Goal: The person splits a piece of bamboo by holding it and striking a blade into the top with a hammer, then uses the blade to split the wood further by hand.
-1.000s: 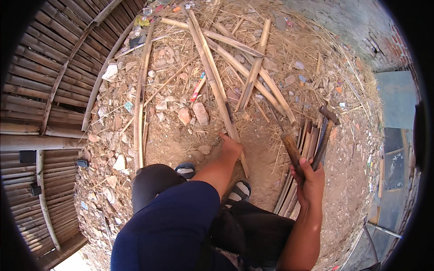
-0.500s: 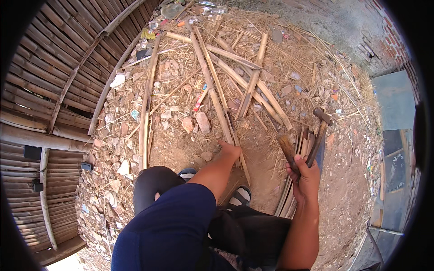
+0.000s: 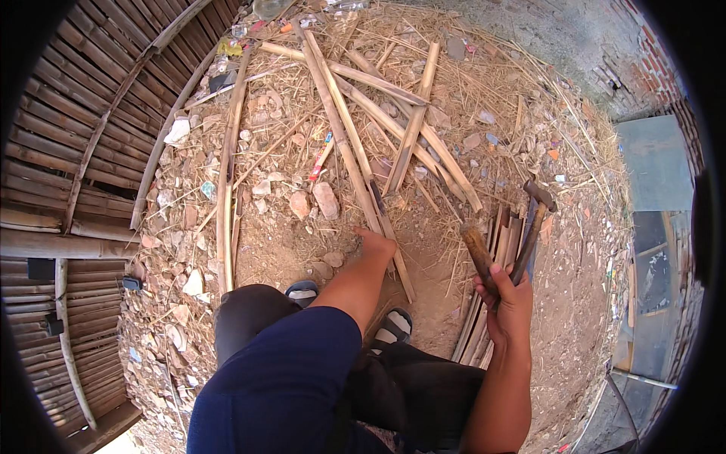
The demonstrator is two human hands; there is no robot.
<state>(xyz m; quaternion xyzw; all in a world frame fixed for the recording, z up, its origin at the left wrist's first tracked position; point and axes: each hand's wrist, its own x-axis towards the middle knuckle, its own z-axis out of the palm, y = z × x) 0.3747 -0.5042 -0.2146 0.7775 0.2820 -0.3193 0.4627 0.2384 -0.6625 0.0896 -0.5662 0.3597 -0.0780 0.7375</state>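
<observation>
A: What are the fingers of the left hand [image 3: 374, 244] at?
B: The near part of a long, tan, split-bamboo strip [image 3: 345, 151] that runs off toward eleven o'clock; I can't tell whether they close around it.
A: And the right hand [image 3: 510, 296], at four o'clock from there?
B: Its fingers curl round two things: a dark-handled hammer [image 3: 532, 237], rust-brown head up past twelve, and a worn brown wooden handle [image 3: 478, 255] slanting toward eleven.
A: Around them?
B: A bundle of narrow brown bamboo strips [image 3: 470, 333] lies beneath the right hand, near end at seven. From the left hand, a rough pinkish stone [image 3: 326, 200] sits between ten and eleven, crossed pale bamboo pieces [image 3: 412, 125] toward one and, farthest, a brown bamboo-slat wall [image 3: 106, 113] at ten.
</observation>
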